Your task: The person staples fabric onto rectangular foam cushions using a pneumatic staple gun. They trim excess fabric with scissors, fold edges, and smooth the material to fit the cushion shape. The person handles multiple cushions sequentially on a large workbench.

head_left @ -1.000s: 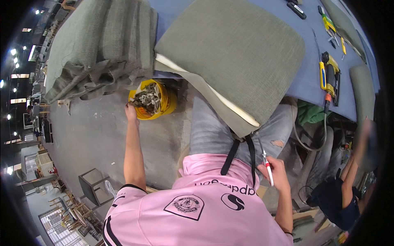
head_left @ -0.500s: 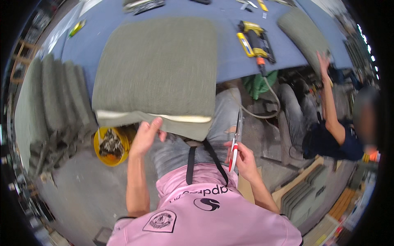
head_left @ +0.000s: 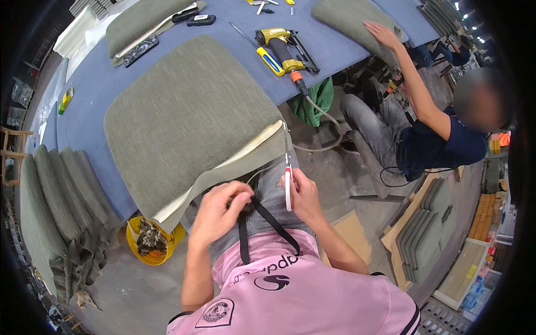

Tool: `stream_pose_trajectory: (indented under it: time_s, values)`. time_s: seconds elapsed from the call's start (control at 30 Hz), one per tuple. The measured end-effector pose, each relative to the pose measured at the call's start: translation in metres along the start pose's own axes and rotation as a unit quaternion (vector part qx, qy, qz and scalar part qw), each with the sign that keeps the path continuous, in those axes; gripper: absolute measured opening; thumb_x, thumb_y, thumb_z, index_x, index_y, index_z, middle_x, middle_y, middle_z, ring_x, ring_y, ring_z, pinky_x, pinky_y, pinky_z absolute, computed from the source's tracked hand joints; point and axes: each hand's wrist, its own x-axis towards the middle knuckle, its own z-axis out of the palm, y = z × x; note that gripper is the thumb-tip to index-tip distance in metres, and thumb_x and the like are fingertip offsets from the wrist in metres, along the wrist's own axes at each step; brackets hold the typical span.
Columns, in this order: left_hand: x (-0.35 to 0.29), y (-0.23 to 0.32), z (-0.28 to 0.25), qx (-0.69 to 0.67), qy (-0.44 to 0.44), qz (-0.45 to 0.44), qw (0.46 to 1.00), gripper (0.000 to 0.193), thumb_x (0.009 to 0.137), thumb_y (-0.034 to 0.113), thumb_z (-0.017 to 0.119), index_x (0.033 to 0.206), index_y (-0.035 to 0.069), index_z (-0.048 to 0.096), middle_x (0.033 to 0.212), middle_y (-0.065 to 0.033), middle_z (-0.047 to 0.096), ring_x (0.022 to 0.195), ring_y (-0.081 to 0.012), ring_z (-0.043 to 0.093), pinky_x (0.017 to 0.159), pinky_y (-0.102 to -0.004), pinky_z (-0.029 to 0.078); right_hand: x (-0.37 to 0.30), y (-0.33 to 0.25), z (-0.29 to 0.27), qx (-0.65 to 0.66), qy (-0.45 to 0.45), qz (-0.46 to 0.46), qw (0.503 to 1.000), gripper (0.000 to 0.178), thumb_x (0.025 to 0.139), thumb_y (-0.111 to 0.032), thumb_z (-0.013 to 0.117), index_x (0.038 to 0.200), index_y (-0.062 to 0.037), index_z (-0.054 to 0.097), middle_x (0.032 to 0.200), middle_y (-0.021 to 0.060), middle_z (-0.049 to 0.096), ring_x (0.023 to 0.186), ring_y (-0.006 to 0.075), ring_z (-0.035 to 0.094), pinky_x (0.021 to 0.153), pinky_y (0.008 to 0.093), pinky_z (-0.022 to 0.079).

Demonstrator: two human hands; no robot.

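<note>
Now the left-hand grip (head_left: 222,209), at the yellow bucket (head_left: 176,237) a second ago and later at the fabric flap (head_left: 245,162) of the grey-green seat cushion (head_left: 190,106), hangs in front of the cushion, thumb and fingers loosely curled; I cannot tell whether anything is pinched between them. The right-hand grip (head_left: 301,192) is closed around the red-and-white handles of the scissors (head_left: 288,190), whose blades have come up beside the cushion's near right corner; whether they touch cloth is unclear. That, I judge, puts the flap's right end within the blades' reach. The cushion lies on the blue tabletop (head_left: 84,125), its near edge jutting toward the person's lap, with white padding (head_left: 262,138) showing above the loose flap. Below the cushion's near left corner sits the bucket of scraps; beyond its right side lie the pneumatic staple gun (head_left: 279,50) and a yellow-handled screwdriver (head_left: 271,62).
</note>
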Motion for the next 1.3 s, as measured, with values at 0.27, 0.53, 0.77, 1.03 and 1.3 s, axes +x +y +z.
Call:
stream_pose_trajectory:
  time_s: [0.27,0.53,0.77,1.03,1.3]
  values:
    - [-0.062,-0.042,-0.022,-0.017,0.059,-0.111,0.992,0.025,0.114,0.021,0.061,0.123,0.0,0.072,0.097,-0.0075,0.078,0.095,-0.0163,0.071,0.09,-0.0325,0.053,0.011,0.012,0.011,-0.104,0.013,-0.032,0.994,0.032,0.111,-0.032,0.068,0.099,-0.0025,0.062,0.081,0.0209,0.07,0.077,0.0418,0.068,0.07,0.0526,0.05]
    - [-0.058,-0.036,0.001,-0.045,0.056,-0.078,0.994,0.025,0.114,0.021,0.061,0.12,-0.001,0.072,0.096,-0.0086,0.078,0.095,-0.0168,0.072,0.089,-0.0333,0.055,0.017,0.009,0.022,-0.081,0.02,0.015,0.996,0.035,0.111,-0.036,0.067,0.101,-0.0032,0.065,0.081,0.0252,0.072,0.079,0.0506,0.072,0.071,0.0582,0.054]
    - [-0.026,-0.006,0.005,-0.019,0.041,0.005,0.999,0.02,0.111,0.016,0.065,0.115,-0.002,0.074,0.096,-0.0111,0.078,0.089,-0.0188,0.075,0.089,-0.0344,0.057,0.023,0.019,0.031,-0.059,0.067,-0.024,0.996,0.037,0.103,-0.038,0.08,0.097,-0.0025,0.072,0.066,0.0185,0.065,0.058,0.0368,0.067,0.057,0.0473,0.049]
    - [0.101,0.005,0.035,0.325,0.207,0.274,0.881,0.029,0.087,0.008,0.081,0.115,0.014,0.076,0.146,-0.0121,0.064,0.151,-0.0385,0.05,0.124,-0.0599,0.037,-0.016,0.024,0.001,0.095,0.041,0.013,0.995,0.027,0.102,-0.029,0.083,0.097,-0.003,0.074,0.062,0.0023,0.061,0.052,0.0106,0.051,0.053,0.0332,0.042]
    - [0.18,-0.014,0.047,0.406,0.171,0.358,0.823,0.013,0.088,0.012,0.08,0.099,0.013,0.074,0.138,-0.0094,0.066,0.146,-0.031,0.055,0.125,-0.0576,0.038,-0.016,0.025,-0.044,0.19,0.086,0.019,0.978,0.019,0.107,-0.017,0.079,0.1,-0.0035,0.068,0.07,-0.0047,0.063,0.056,0.0027,0.057,0.049,0.0253,0.043]
